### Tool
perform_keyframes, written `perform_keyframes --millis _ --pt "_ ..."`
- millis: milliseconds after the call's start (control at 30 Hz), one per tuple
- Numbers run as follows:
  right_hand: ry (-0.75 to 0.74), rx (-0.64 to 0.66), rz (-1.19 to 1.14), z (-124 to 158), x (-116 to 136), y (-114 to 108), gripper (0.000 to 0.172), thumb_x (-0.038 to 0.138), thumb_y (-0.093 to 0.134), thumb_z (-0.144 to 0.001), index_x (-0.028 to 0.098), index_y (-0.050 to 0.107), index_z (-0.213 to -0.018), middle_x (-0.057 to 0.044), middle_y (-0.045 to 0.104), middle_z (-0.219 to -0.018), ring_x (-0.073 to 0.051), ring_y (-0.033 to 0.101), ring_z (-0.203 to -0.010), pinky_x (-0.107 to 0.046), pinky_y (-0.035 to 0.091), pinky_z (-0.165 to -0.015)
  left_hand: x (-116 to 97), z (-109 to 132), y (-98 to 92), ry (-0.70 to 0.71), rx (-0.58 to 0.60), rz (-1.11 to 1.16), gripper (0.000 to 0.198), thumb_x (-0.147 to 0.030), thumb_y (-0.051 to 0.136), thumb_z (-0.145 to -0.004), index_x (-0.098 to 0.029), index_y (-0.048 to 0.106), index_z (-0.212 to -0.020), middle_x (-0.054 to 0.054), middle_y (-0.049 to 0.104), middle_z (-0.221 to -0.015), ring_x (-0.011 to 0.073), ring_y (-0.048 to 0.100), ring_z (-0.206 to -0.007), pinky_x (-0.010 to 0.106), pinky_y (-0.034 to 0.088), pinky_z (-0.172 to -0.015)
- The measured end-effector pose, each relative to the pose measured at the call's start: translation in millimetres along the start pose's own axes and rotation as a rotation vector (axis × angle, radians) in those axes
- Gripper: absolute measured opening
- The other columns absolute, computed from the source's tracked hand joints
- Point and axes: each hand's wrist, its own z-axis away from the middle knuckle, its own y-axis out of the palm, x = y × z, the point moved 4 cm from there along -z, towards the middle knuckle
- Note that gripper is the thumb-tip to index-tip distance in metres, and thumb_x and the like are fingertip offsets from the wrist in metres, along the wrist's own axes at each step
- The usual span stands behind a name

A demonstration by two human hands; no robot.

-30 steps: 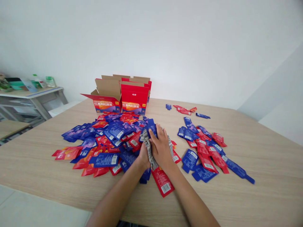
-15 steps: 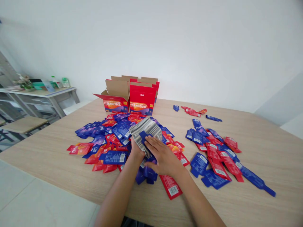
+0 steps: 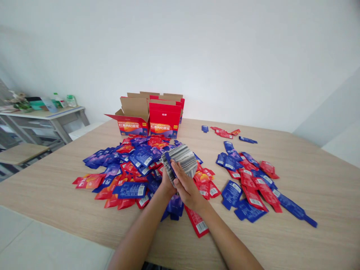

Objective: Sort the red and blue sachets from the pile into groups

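A folded bundle (image 3: 184, 159) with grey and white stripes, which looks like cloth, is held up over the pile of sachets. My left hand (image 3: 167, 185) grips it from the left and below, its fingers mostly hidden behind it. A blue sachet (image 3: 169, 159) lies against the bundle's left face. My right hand (image 3: 188, 190) presses on that sachet with fingers closed together, pinning it to the bundle. Beneath and left of my hands spreads a heap of blue and red sachets (image 3: 144, 155). A long red sachet (image 3: 198, 223) lies below my right wrist.
Red open-topped cartons (image 3: 164, 120) stand behind the heap, with brown flaps raised. A second group of red and blue sachets (image 3: 250, 180) lies on the right of the wooden table (image 3: 295, 161). A few more sachets (image 3: 223, 133) lie farther back. A side desk (image 3: 53, 114) stands at far left.
The striped bundle has tilted and turned in my hands. My right hand has changed from lying flat across it to pressing along its left side over the blue sachet. The view has shifted slightly.
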Motion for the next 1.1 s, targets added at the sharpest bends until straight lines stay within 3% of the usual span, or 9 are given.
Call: perform_keyframes --millis 167,267,367,533,633,700,800,933,1100 --pt "0.181 -0.25 -0.042 -1 -12 -17 0.055 0.037 0.034 -0.108 0.029 0.024 -0.161 -0.004 0.049 -0.155 -0.022 0.04 -0.147 -0.045 0.041 -0.119 29 15 14.0 -0.18 0.073 -0.03 0.031 -0.038 0.058 -0.089 -0.018 0.069 -0.068 0.005 0.065 -0.063 0.0233 0.07 -0.078 0.034 0.056 -0.084" --pt "0.222 -0.334 0.058 -4 -21 -27 0.052 0.036 0.036 -0.107 0.029 0.034 -0.158 -0.005 0.051 -0.153 -0.023 0.042 -0.146 -0.049 0.04 -0.119 28 21 25.1 -0.196 0.075 -0.032 0.034 -0.037 0.05 -0.092 -0.017 0.073 -0.078 0.009 0.072 -0.075 0.0278 0.071 -0.094 0.04 0.056 -0.093" --pt "0.158 -0.357 0.234 -5 -28 -35 0.047 0.029 0.041 -0.105 0.028 0.044 -0.153 -0.007 0.044 -0.158 -0.025 0.038 -0.148 -0.056 0.03 -0.123 22 24 31.7 -0.209 0.08 -0.016 0.038 -0.035 0.043 -0.095 -0.015 0.074 -0.084 0.01 0.075 -0.079 0.0274 0.072 -0.094 0.042 0.056 -0.095" --pt "0.038 -0.32 0.408 -3 -35 -42 0.049 0.009 0.04 -0.099 0.022 0.053 -0.144 -0.013 0.038 -0.161 -0.026 0.034 -0.15 -0.063 0.026 -0.122 21 27 32.1 -0.208 0.15 -0.015 0.037 -0.034 0.045 -0.095 -0.013 0.076 -0.095 0.008 0.076 -0.082 0.0216 0.072 -0.075 0.036 0.057 -0.086" --pt "-0.063 -0.186 0.453 -3 -32 -41 0.062 0.0 0.04 -0.091 0.023 0.05 -0.147 -0.013 0.034 -0.163 -0.027 0.027 -0.153 -0.066 0.023 -0.122 24 28 30.4 -0.242 0.173 -0.029 0.035 -0.034 0.046 -0.094 -0.015 0.075 -0.098 0.008 0.076 -0.082 0.0243 0.073 -0.086 0.037 0.056 -0.09" --pt "-0.123 -0.078 0.449 -3 -30 -38 0.069 -0.004 0.04 -0.086 0.024 0.05 -0.147 -0.012 0.036 -0.162 -0.026 0.026 -0.153 -0.064 0.025 -0.123 23 26 28.8 -0.253 0.155 0.001 0.034 -0.033 0.046 -0.093 -0.015 0.075 -0.096 0.009 0.076 -0.081 0.025 0.073 -0.092 0.036 0.055 -0.092" --pt "-0.151 0.011 0.419 -4 -30 -31 0.071 -0.007 0.039 -0.082 0.021 0.053 -0.146 -0.012 0.044 -0.158 -0.024 0.027 -0.153 -0.058 0.033 -0.121 16 20 24.0 -0.21 0.071 0.076 0.036 -0.032 0.044 -0.093 -0.015 0.074 -0.087 0.009 0.075 -0.079 0.0222 0.072 -0.084 0.032 0.055 -0.088" --pt "-0.153 0.015 0.35 -4 -30 -28 0.063 -0.005 0.038 -0.087 0.017 0.057 -0.142 -0.014 0.05 -0.153 -0.023 0.034 -0.15 -0.052 0.039 -0.12 2 13 19.9 -0.134 0.047 0.1 0.036 -0.032 0.045 -0.091 -0.015 0.071 -0.073 0.008 0.073 -0.072 0.0188 0.07 -0.069 0.028 0.056 -0.076" --pt "-0.112 -0.089 0.279 -6 -24 -34 0.054 0.005 0.04 -0.097 0.022 0.052 -0.146 -0.012 0.056 -0.148 -0.022 0.046 -0.143 -0.051 0.04 -0.12 -11 13 22.7 -0.071 0.127 0.06 0.036 -0.031 0.043 -0.089 -0.016 0.069 -0.069 0.009 0.075 -0.077 0.023 0.071 -0.079 0.038 0.057 -0.087"
